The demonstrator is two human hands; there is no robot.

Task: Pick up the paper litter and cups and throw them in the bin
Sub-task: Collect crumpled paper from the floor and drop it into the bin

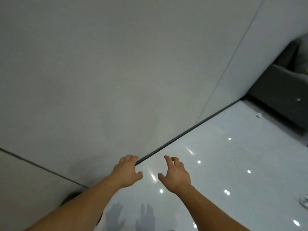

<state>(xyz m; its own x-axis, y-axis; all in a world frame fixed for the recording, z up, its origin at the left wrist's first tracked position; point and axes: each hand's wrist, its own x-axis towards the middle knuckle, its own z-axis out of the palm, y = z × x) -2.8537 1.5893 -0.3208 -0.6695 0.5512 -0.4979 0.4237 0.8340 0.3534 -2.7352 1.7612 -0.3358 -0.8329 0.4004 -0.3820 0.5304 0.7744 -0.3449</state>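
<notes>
- Left hand (127,170), right hand (175,174): both empty, fingers loosely curled, above the floor (216,172).
- Paper scrap (258,115): small, blurred.
- Crumpled litter (303,203): cut off at the right edge.

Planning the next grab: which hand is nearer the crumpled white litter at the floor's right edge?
Right. The right hand is to the left of the crumpled white litter; the left hand is farther left, beyond the right hand.

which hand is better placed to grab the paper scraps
Likely the right hand: both are empty, but the paper scrap near the sofa and the crumpled paper at the right edge lie on its side, farther from the left hand.
</notes>
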